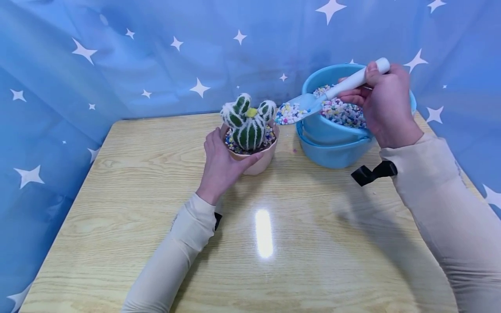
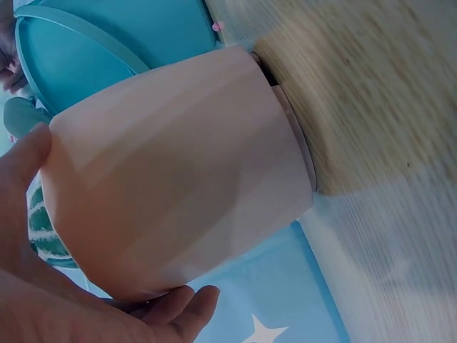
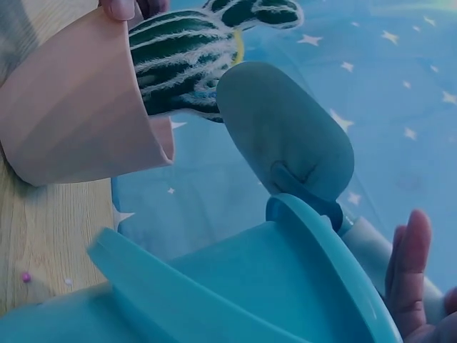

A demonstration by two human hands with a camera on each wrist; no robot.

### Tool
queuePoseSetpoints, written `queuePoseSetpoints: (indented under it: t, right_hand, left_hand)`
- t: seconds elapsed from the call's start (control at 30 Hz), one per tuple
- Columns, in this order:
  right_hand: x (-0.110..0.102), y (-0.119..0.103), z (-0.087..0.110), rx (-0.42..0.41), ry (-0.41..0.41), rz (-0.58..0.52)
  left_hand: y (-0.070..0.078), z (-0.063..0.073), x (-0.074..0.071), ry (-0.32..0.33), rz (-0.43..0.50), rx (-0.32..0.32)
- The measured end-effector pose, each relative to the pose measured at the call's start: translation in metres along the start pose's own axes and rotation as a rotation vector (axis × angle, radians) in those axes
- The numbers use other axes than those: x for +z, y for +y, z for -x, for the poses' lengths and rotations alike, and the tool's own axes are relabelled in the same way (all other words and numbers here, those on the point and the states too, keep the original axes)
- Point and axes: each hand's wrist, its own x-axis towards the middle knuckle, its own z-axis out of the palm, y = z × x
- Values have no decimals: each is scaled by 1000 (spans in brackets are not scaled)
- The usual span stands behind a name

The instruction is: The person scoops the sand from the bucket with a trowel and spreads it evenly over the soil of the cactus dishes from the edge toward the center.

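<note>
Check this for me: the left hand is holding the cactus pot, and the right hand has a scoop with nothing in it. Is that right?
Not quite: the scoop isn't empty. The head view shows colourful little pebbles in it. The left hand does hold the cactus pot, and the right hand does hold the scoop.

Matt smooth pot (image 1: 260,164), fuzzy cactus (image 1: 249,134), glossy wood-grain table (image 1: 156,195)

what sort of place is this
Probably an indoor tabletop set up for small hands-on work: a blue star-print sheet hangs around a wood-grain table, where the left hand holds a potted cactus.
</note>
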Motion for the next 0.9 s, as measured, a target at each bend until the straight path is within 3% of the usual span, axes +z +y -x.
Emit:
queuePoseSetpoints:
  t: [0.63, 0.8, 0.9]
  right_hand:
    - [11, 6, 5, -38, -47, 99]
    - [15, 7, 6, -66, -64, 105]
    - [16, 7, 7, -76, -73, 111]
  left_hand:
    - [1, 0, 3, 33, -46, 6]
    - [-1, 1, -1, -6, -12, -14]
    - [-4, 0, -8, -78, 44, -50]
